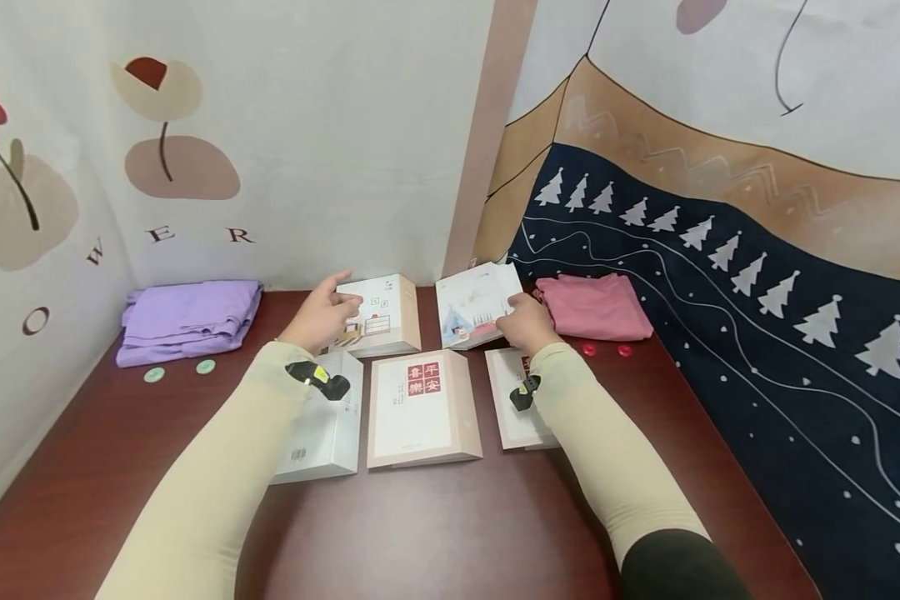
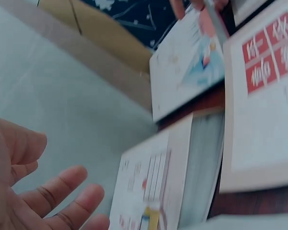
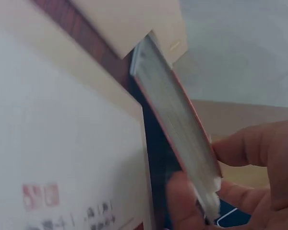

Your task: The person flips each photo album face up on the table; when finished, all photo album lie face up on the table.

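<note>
Nearest me, a red-stamped book [image 1: 412, 429] lies on the tabletop [image 1: 435, 533]. Beyond, the right hand [image 1: 528, 323] pinches the tent-picture book [image 1: 474, 302] by its side; the left hand [image 1: 321, 315], fingers loosely spread, hangs empty beside another white book [image 1: 382, 312]. Purple cloth [image 1: 187, 321] and pink cloth [image 1: 592, 307] sit by the walls [image 1: 345, 167].

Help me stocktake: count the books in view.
5: back-left book by the left hand; back-right book in the right hand; front-left book; front-middle book; front-right book. More may be hidden.
</note>
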A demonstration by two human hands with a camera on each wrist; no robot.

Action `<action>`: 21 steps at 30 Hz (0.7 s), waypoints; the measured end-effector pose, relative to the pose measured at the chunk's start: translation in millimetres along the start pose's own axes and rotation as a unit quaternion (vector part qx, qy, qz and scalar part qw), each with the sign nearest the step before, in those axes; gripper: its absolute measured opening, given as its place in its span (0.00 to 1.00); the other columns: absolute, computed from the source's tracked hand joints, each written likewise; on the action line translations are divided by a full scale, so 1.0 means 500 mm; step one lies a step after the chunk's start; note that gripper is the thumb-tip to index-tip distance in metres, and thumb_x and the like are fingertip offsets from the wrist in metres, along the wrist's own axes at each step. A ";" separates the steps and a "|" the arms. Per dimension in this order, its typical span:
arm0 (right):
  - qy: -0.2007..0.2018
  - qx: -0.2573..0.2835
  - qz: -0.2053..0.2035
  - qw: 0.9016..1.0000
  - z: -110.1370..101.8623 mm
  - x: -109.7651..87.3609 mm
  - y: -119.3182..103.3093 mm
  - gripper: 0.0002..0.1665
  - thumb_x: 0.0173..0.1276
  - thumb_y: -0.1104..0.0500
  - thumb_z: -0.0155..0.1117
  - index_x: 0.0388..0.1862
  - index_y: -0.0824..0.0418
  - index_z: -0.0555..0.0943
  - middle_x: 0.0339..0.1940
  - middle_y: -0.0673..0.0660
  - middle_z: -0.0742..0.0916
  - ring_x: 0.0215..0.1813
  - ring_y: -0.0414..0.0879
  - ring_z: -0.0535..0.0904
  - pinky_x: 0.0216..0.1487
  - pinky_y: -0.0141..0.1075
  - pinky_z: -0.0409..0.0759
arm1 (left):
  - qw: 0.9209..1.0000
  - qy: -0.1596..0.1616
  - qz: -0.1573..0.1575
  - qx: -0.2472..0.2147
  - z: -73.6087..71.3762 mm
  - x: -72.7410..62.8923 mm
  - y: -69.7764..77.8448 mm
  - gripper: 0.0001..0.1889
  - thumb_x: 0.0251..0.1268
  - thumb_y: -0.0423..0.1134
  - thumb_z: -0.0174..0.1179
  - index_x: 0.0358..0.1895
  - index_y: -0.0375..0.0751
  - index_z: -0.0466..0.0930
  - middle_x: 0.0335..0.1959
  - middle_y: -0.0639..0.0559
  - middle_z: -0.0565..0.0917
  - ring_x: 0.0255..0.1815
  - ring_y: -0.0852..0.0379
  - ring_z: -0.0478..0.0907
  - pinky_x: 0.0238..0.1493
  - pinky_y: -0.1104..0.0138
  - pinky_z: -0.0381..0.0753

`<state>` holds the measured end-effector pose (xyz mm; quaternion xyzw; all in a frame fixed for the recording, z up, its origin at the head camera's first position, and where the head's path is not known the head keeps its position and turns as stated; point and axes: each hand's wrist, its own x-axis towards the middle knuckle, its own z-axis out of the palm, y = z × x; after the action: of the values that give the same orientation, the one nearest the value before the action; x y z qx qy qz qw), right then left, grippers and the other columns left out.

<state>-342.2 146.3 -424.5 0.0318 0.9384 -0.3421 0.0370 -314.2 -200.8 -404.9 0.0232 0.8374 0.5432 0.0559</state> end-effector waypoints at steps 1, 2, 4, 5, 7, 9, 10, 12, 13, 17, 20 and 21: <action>-0.004 -0.020 -0.003 1.000 -0.002 0.002 0.001 0.36 0.69 0.59 0.64 0.75 0.68 0.72 0.71 0.67 0.80 0.65 0.58 0.78 0.68 0.48 0.78 | 1.000 0.004 -0.005 -0.004 -0.005 0.001 -0.006 0.37 0.84 0.37 0.49 0.88 0.50 0.42 0.74 0.30 0.72 0.72 0.36 0.72 0.51 0.60 0.82; -0.010 -0.034 -0.007 0.999 -0.004 0.004 0.002 0.37 0.69 0.58 0.64 0.75 0.69 0.72 0.73 0.67 0.78 0.70 0.60 0.74 0.73 0.50 0.73 | 1.000 0.009 -0.010 -0.008 -0.010 0.002 -0.012 0.37 0.84 0.37 0.49 0.88 0.49 0.43 0.74 0.29 0.72 0.72 0.35 0.72 0.59 0.55 0.81; -0.024 -0.056 -0.013 0.998 -0.011 0.006 0.002 0.38 0.69 0.58 0.64 0.75 0.70 0.72 0.73 0.68 0.78 0.72 0.61 0.74 0.76 0.51 0.70 | 1.000 0.015 -0.018 -0.008 -0.019 0.003 -0.023 0.37 0.84 0.35 0.48 0.88 0.46 0.42 0.73 0.27 0.71 0.72 0.34 0.71 0.72 0.45 0.71; -0.031 -0.066 -0.016 0.997 -0.015 0.006 0.002 0.38 0.69 0.57 0.65 0.75 0.71 0.72 0.72 0.69 0.79 0.71 0.61 0.75 0.76 0.51 0.70 | 1.000 0.017 -0.022 -0.007 -0.023 0.003 -0.027 0.37 0.84 0.35 0.48 0.88 0.45 0.42 0.73 0.26 0.70 0.72 0.34 0.71 0.75 0.43 0.68; -0.038 -0.094 -0.024 0.995 -0.023 0.009 0.003 0.38 0.68 0.56 0.67 0.74 0.72 0.73 0.71 0.69 0.80 0.71 0.62 0.76 0.76 0.51 0.71 | 0.999 0.021 -0.027 0.001 -0.031 0.002 -0.035 0.37 0.83 0.34 0.47 0.88 0.43 0.42 0.73 0.25 0.70 0.73 0.33 0.70 0.76 0.42 0.67; -0.041 -0.114 -0.031 0.992 -0.029 0.012 0.002 0.38 0.68 0.56 0.68 0.73 0.73 0.73 0.71 0.69 0.81 0.70 0.62 0.77 0.75 0.51 0.72 | 0.999 0.022 -0.031 0.015 -0.040 0.000 -0.042 0.37 0.84 0.35 0.47 0.87 0.41 0.42 0.74 0.25 0.69 0.74 0.32 0.69 0.77 0.42 0.65; -0.040 -0.118 -0.034 0.992 -0.030 0.015 0.002 0.37 0.68 0.56 0.68 0.73 0.72 0.74 0.70 0.69 0.81 0.69 0.61 0.77 0.75 0.51 0.72 | 0.999 0.022 -0.033 0.021 -0.043 0.000 -0.046 0.36 0.83 0.35 0.47 0.87 0.40 0.42 0.73 0.24 0.70 0.75 0.31 0.68 0.78 0.42 0.64; -0.036 -0.109 -0.044 0.992 -0.031 0.020 -0.001 0.36 0.68 0.56 0.68 0.73 0.70 0.75 0.71 0.67 0.81 0.69 0.60 0.77 0.75 0.50 0.72 | 0.998 0.020 -0.037 0.039 -0.051 -0.002 -0.052 0.37 0.83 0.35 0.47 0.87 0.38 0.42 0.74 0.24 0.69 0.77 0.30 0.66 0.79 0.41 0.62; -0.037 -0.090 -0.049 0.994 -0.030 0.023 -0.004 0.36 0.69 0.56 0.67 0.73 0.69 0.75 0.71 0.67 0.81 0.68 0.60 0.78 0.74 0.50 0.73 | 0.998 0.018 -0.039 0.048 -0.055 -0.003 -0.055 0.37 0.83 0.36 0.47 0.87 0.38 0.42 0.74 0.24 0.69 0.77 0.30 0.66 0.79 0.41 0.62; -0.063 0.020 -0.077 0.995 -0.012 0.025 -0.029 0.34 0.72 0.54 0.68 0.74 0.63 0.75 0.70 0.68 0.81 0.69 0.59 0.78 0.73 0.51 0.74 | 0.995 0.005 -0.058 0.082 -0.067 -0.002 -0.070 0.37 0.83 0.37 0.47 0.86 0.35 0.42 0.75 0.24 0.67 0.78 0.29 0.65 0.78 0.40 0.64; -0.095 0.082 -0.103 0.987 0.015 0.020 -0.059 0.34 0.74 0.53 0.68 0.75 0.61 0.75 0.70 0.68 0.81 0.70 0.60 0.78 0.72 0.51 0.75 | 0.992 -0.007 -0.070 0.109 -0.071 0.002 -0.078 0.36 0.83 0.38 0.48 0.86 0.34 0.44 0.76 0.24 0.66 0.77 0.29 0.65 0.77 0.40 0.65; -0.104 0.094 -0.112 0.984 0.026 0.016 -0.070 0.34 0.75 0.53 0.68 0.76 0.60 0.74 0.71 0.68 0.81 0.70 0.59 0.78 0.71 0.51 0.76 | 0.990 -0.011 -0.072 0.120 -0.071 0.003 -0.081 0.36 0.83 0.38 0.48 0.86 0.33 0.44 0.77 0.24 0.64 0.78 0.29 0.64 0.78 0.40 0.63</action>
<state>-352.7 111.6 -412.8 -0.1059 0.8905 -0.4325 0.0931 -319.2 -249.4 -427.5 -0.0242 0.8953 0.4332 0.1010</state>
